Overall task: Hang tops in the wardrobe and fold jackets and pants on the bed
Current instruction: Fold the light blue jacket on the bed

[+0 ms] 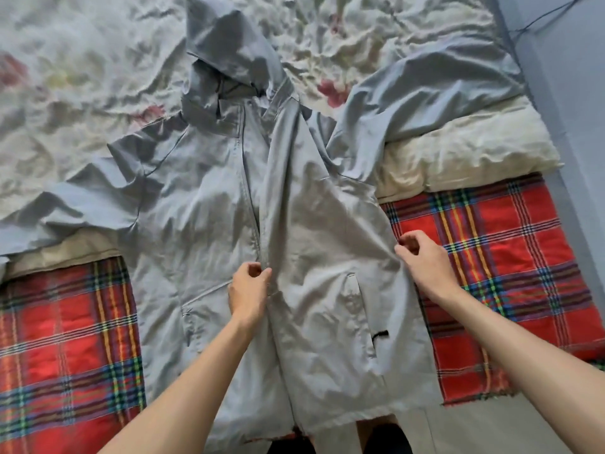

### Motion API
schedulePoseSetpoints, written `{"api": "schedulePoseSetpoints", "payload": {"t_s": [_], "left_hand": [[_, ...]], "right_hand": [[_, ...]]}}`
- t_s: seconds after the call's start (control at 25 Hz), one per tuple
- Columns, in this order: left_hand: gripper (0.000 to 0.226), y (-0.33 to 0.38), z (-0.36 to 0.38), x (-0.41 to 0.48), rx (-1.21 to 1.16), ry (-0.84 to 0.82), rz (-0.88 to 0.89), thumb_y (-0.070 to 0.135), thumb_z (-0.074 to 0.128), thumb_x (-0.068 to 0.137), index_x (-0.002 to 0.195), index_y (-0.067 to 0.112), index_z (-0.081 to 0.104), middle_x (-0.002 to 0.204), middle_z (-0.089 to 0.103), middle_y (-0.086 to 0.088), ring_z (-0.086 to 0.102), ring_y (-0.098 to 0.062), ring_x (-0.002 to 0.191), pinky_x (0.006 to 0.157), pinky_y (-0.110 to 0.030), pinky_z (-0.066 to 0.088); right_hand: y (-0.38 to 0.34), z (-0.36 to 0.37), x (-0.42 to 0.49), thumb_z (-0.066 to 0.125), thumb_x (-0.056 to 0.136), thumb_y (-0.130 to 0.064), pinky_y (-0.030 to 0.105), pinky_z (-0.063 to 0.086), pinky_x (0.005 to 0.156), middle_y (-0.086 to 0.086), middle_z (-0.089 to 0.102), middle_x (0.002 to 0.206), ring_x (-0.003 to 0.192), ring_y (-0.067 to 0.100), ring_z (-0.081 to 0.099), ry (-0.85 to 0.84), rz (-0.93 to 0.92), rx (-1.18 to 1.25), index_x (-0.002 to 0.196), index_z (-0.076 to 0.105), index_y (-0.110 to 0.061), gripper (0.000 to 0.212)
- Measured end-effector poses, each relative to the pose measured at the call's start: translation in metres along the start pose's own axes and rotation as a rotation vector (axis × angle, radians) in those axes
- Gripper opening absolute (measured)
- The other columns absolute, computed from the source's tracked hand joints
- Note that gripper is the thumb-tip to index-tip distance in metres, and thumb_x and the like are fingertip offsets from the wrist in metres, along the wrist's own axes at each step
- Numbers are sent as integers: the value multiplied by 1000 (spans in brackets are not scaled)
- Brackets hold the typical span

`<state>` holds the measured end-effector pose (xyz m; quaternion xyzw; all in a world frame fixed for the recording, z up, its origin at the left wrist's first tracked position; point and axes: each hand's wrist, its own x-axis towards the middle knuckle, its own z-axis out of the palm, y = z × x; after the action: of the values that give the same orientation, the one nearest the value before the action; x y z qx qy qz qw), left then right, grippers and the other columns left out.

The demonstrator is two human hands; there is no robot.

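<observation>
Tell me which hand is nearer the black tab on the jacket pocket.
Right. The right hand grips the grey jacket's side edge, up and right of the black tab; the left hand grips the front opening, farther to its left.

1. A grey jacket [196, 208] lies flat with its front up.
2. Its hood [226, 37] points away from the person.
3. The left hand [248, 290] pinches the front edge in the middle, by the zip [248, 191].
4. The right hand [422, 260] pinches the jacket's side edge.
5. A red checked blanket [491, 257] lies under the jacket's lower half.
6. A crumpled flowery sheet [82, 60] lies under the hood.
</observation>
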<state>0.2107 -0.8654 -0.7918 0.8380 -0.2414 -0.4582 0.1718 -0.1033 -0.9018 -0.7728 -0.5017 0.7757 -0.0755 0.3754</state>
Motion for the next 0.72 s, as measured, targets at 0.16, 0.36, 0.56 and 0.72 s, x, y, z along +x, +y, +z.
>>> {"api": "schedulePoseSetpoints", "payload": {"t_s": [0.16,0.36,0.56,0.72], "left_hand": [[22,72,7,29,-182,53,154,28,70,89,107,20,59,88,64,7,62,7,73,65,-9,45],[43,177,6,101,-381,-141,75,53,72,75,98,17,63,87,70,-2,65,-18,75,66,-26,53],[39,228,9,134,-441,23,38,36,83,74,101,9,73,103,71,-6,64,-20,92,85,-29,51],[22,214,6,129,-8,454,225,35,60,96,102,14,60,98,68,-6,57,-26,90,71,-31,36]], "right_hand": [[-75,-11,65,57,93,-14,27,40,79,3,67,105,98,21,59,190,-391,-19,104,67,-15,16],[-177,-25,165,60,95,-26,40,40,100,12,62,122,115,31,55,146,-683,-291,121,62,-9,31],[-205,-16,207,58,96,-37,45,44,93,18,68,110,101,37,61,-47,-636,-487,110,63,-14,28],[-182,-44,214,52,96,-21,44,44,87,25,69,101,95,43,63,248,-530,-603,117,60,-10,25]]}}
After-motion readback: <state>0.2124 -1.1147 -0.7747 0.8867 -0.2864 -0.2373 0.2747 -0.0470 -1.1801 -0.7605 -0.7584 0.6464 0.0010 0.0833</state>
